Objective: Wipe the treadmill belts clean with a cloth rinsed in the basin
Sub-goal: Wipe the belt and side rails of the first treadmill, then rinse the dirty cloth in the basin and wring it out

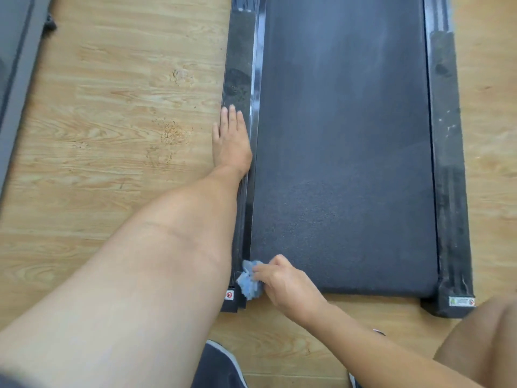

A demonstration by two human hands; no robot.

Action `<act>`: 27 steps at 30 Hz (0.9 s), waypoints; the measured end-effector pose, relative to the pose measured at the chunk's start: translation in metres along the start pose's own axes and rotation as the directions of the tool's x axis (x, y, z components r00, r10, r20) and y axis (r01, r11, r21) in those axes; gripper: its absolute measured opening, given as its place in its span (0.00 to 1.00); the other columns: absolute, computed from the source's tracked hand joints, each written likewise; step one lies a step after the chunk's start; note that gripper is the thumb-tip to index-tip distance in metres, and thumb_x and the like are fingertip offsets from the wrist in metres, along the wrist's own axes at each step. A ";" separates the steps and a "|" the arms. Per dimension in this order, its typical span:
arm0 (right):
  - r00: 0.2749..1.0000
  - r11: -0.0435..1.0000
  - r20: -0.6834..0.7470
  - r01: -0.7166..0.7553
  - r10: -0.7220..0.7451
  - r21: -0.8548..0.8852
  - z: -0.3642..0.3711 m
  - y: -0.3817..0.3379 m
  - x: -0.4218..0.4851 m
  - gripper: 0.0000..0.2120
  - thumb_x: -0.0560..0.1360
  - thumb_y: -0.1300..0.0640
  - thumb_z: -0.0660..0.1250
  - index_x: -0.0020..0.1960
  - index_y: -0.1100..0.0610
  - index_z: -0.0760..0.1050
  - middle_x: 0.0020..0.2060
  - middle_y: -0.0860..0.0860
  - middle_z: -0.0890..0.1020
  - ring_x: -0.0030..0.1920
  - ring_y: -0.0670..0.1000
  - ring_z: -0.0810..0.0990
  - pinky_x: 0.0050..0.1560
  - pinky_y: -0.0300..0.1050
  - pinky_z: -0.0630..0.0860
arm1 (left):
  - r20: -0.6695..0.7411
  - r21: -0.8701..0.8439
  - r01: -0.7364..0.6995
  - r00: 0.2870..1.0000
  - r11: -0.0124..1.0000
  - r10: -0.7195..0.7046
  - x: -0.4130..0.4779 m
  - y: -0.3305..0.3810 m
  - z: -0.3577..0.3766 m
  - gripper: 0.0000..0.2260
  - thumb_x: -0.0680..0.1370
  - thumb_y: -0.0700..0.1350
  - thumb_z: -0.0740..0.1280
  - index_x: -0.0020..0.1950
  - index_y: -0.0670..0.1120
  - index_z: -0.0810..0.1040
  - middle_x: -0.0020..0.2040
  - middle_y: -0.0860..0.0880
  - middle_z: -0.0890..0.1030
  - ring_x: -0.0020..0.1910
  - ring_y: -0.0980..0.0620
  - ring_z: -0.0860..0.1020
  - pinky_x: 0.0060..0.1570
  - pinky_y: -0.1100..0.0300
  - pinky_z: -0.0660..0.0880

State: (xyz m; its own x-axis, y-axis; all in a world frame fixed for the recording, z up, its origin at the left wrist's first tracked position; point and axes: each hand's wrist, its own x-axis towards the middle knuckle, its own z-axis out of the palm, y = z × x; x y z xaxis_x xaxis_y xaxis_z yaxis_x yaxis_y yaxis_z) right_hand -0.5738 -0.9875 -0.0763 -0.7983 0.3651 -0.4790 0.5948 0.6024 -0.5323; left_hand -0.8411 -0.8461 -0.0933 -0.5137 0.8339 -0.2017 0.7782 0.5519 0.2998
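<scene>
Right hand grips the cloth at the belt near-left corner; left hand rests flat, fingers straight, on the side rail. Wipe in overlapping strokes across the belt, pressing evenly.

Floor: light wood-grain planks, carrying everything. Treadmill lying flat on it, dark belt running between 2 black side rails, rear end caps sitting on planks. Grey machine frame resting at far left, well apart. Scuffed patches showing on planks between them.
</scene>
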 end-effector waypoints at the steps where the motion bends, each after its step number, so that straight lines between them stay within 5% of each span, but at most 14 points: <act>1: 0.984 0.967 -0.026 -0.171 0.179 0.190 -0.009 -0.009 -0.007 0.10 0.79 0.63 0.62 0.53 0.52 0.79 0.48 0.45 0.82 0.53 0.48 0.73 0.47 0.50 0.79 | 0.060 -0.072 -0.019 0.998 0.997 0.023 -0.010 0.004 -0.014 0.33 0.80 0.30 0.54 0.86 0.45 0.58 0.86 0.45 0.59 0.85 0.44 0.57 0.81 0.48 0.57; 4: 0.803 0.638 -0.049 -0.433 0.594 0.637 -0.067 -0.040 -0.032 0.07 0.78 0.60 0.64 0.43 0.50 0.76 0.35 0.45 0.79 0.38 0.45 0.75 0.38 0.39 0.70 | 0.103 -0.214 0.009 0.995 0.977 0.013 -0.038 0.009 -0.077 0.26 0.84 0.36 0.54 0.81 0.52 0.69 0.74 0.47 0.77 0.69 0.39 0.76 0.68 0.47 0.74; 7: 0.758 0.503 -0.001 -0.431 0.652 0.749 -0.153 -0.072 -0.059 0.06 0.78 0.61 0.64 0.42 0.55 0.74 0.33 0.45 0.77 0.30 0.41 0.75 0.30 0.32 0.69 | 0.160 -0.142 0.072 0.986 0.987 -0.049 -0.067 0.027 -0.147 0.25 0.85 0.39 0.54 0.82 0.53 0.68 0.72 0.46 0.79 0.66 0.38 0.78 0.65 0.44 0.77; 10: 0.774 0.563 -0.026 -0.436 0.632 0.703 -0.271 -0.097 -0.099 0.09 0.78 0.59 0.64 0.39 0.55 0.68 0.32 0.46 0.74 0.25 0.37 0.74 0.27 0.34 0.67 | 0.359 -0.079 0.017 0.933 0.997 0.013 -0.109 0.078 -0.229 0.25 0.85 0.40 0.55 0.83 0.51 0.65 0.67 0.43 0.79 0.61 0.38 0.78 0.55 0.49 0.76; 16: 0.794 0.768 -0.081 -0.550 0.603 0.327 -0.488 -0.135 -0.196 0.05 0.76 0.53 0.62 0.43 0.53 0.69 0.40 0.51 0.80 0.42 0.57 0.82 0.35 0.47 0.71 | 0.646 -0.044 -0.172 0.747 0.984 0.159 -0.152 0.223 -0.410 0.33 0.86 0.44 0.59 0.88 0.48 0.47 0.85 0.47 0.60 0.80 0.42 0.67 0.74 0.44 0.69; 20: 0.782 0.803 -0.184 -0.574 0.596 0.163 -0.612 -0.162 -0.277 0.05 0.78 0.51 0.62 0.50 0.53 0.72 0.48 0.50 0.78 0.48 0.57 0.77 0.41 0.48 0.70 | 0.652 0.035 -0.347 0.719 0.937 0.242 -0.159 0.315 -0.533 0.32 0.87 0.45 0.57 0.87 0.48 0.46 0.84 0.47 0.61 0.77 0.42 0.69 0.70 0.44 0.71; 24: 0.733 0.790 -0.296 -0.583 0.612 0.188 -0.700 -0.164 -0.367 0.06 0.79 0.49 0.63 0.48 0.49 0.67 0.48 0.49 0.72 0.50 0.57 0.77 0.43 0.48 0.69 | 0.625 0.046 -0.449 0.710 0.892 0.325 -0.169 0.413 -0.617 0.31 0.86 0.43 0.55 0.87 0.48 0.47 0.85 0.49 0.59 0.77 0.41 0.69 0.71 0.43 0.70; 27: 0.634 0.739 -0.386 -0.619 0.670 0.266 -0.752 -0.129 -0.435 0.08 0.79 0.49 0.64 0.47 0.50 0.67 0.47 0.51 0.71 0.51 0.58 0.77 0.43 0.49 0.68 | 0.615 0.049 -0.531 0.683 0.846 0.393 -0.175 0.501 -0.643 0.30 0.85 0.42 0.56 0.87 0.48 0.49 0.84 0.49 0.59 0.75 0.40 0.70 0.69 0.44 0.71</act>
State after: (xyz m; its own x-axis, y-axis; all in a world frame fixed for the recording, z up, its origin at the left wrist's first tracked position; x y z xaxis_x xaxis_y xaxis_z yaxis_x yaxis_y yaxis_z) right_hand -0.3736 -0.6903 0.7258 -0.1436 0.9090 -0.3913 0.9588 0.0298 -0.2826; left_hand -0.5939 -0.7140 0.6916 0.1776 0.7848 -0.5937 0.9487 0.0237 0.3152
